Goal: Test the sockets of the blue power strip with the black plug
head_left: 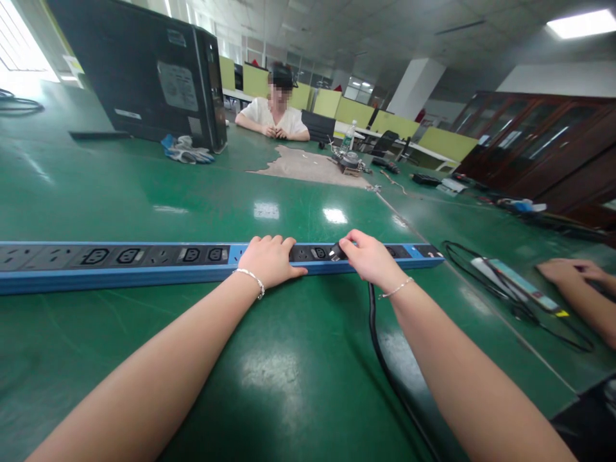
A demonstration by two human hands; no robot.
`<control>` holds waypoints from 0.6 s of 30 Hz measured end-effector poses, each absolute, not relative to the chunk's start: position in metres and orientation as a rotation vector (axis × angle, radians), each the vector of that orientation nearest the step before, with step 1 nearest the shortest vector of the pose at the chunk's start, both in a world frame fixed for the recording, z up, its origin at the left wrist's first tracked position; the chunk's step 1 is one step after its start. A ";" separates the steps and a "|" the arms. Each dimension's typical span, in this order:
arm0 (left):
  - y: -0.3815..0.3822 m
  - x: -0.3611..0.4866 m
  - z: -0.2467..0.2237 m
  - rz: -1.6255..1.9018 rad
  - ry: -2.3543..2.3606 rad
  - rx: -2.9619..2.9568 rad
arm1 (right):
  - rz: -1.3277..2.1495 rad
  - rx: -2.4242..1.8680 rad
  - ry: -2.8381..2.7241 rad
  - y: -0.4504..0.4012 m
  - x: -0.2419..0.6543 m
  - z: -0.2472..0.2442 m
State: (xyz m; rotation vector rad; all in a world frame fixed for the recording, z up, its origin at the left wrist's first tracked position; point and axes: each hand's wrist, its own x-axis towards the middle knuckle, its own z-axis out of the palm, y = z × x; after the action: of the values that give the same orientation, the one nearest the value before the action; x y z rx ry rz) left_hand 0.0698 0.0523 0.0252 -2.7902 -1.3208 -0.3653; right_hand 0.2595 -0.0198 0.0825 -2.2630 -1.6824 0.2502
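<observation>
A long blue power strip (115, 279) with black sockets runs across the green table in front of me. My left hand (267, 262) grips it near its middle, fingers over the far edge and thumb along the near side. Between the fingers and thumb of my right hand (368, 256) is a black plug (337, 251), its metal prongs showing and pointing left over the sockets. A thick black cord (375, 340) hangs below that hand and runs toward me. The sockets under both hands are partly hidden.
A black computer case (158, 77) stands at the back left, with work gloves (187, 149) beside it. Opposite sits a person (274, 119). At right lie a white power strip (517, 282) with a looped cable and another person's hands (568, 273). A bottle (349, 136) stands farther back.
</observation>
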 end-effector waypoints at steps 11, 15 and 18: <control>0.050 0.070 0.024 -0.432 -1.325 -2.767 | 0.151 -2.395 -1.861 0.006 0.204 0.078; 0.050 0.070 0.024 -0.430 -1.322 -2.773 | 0.134 -2.446 -1.846 0.006 0.200 0.081; 0.051 0.070 0.023 -0.422 -1.332 -2.773 | 0.118 -2.461 -1.861 0.010 0.198 0.082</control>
State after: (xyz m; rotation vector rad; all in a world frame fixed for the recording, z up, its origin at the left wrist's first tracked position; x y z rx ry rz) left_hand 0.0700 0.0509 0.0234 -2.7729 -1.3316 -0.4220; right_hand 0.1980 0.0099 0.0817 -2.4611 -1.8613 0.1184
